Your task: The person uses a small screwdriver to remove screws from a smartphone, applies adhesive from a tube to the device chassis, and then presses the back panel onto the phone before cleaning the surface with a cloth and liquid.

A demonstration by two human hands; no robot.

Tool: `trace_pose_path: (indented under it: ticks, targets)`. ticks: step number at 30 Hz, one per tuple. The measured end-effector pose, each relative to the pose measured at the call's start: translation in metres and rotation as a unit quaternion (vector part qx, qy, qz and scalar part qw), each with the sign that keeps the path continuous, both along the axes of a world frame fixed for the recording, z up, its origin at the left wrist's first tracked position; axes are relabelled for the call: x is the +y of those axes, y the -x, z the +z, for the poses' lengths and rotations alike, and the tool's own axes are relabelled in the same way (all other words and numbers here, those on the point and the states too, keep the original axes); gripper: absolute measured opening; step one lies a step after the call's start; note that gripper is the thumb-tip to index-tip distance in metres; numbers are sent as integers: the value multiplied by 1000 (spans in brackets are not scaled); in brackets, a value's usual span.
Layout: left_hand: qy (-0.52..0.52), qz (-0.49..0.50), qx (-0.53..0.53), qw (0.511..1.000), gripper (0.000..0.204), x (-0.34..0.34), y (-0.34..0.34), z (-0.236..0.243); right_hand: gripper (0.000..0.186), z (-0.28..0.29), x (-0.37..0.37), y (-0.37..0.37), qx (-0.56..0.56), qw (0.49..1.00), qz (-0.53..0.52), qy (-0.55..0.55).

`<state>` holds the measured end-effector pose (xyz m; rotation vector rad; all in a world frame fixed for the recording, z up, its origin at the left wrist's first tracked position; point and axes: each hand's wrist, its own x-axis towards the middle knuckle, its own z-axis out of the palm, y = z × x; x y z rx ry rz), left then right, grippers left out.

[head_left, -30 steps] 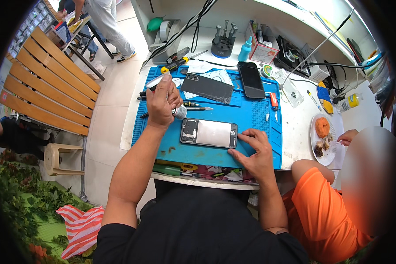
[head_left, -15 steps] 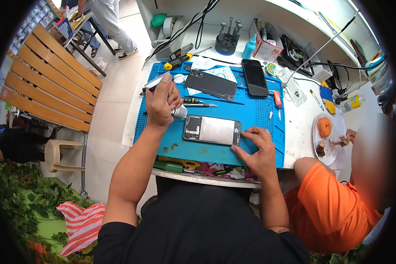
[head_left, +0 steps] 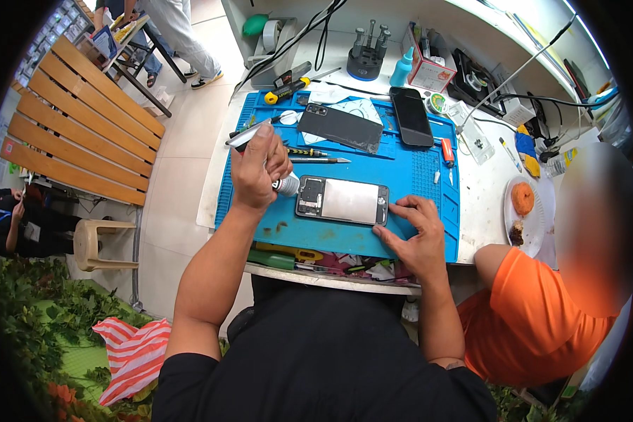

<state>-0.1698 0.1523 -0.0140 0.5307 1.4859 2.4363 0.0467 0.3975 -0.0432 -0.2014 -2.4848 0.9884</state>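
An opened phone [head_left: 342, 200], with a silvery panel and exposed parts, lies flat on the blue repair mat [head_left: 316, 240]. My right hand [head_left: 418, 228] grips its right end, thumb at the lower corner and fingers along the edge. Beside the other end, my left hand [head_left: 259, 169] is closed around a bottle-like thing [head_left: 286, 185]. Its grey-and-white rounded end shows below my fist, close to the phone; my fingers hide its middle. A silvery flat piece sticks out above that fist. Beyond the phone are a slim knife [head_left: 320, 160] and a dark phone back cover [head_left: 341, 128].
A black phone [head_left: 411, 117] lies at the mat's far right. Behind stand a screwdriver-bit holder [head_left: 368, 56] and a blue bottle [head_left: 402, 68]. At right, a person in an orange shirt [head_left: 541, 309] sits by a plate [head_left: 532, 243] with a doughnut. An open drawer [head_left: 344, 266] holds tools.
The view has shifted slightly. Both my hands keep nearly the same places at the phone. The hand of the person in orange, earlier holding food by the plate, no longer shows.
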Motion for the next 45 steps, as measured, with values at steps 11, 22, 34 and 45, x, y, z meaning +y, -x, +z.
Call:
trace_pose_path:
  ticks: [11,22,34,45]
  targets:
    - [1,-23,2,1000,49,-11,-13,-2,49,0,0,1,0,1000,1,-7]
    - [4,-56,-4,998,49,-16,-24,-3,48,0,0,0,-6,1000,-1,-6]
    - [-18,-71,-33,997,50,-1,-31,-1,53,2,1,0,1,1000,12,-1]
    - [6,-107,-9,994,47,15,-36,0,56,1,4,-1,-4,1000,26,12]
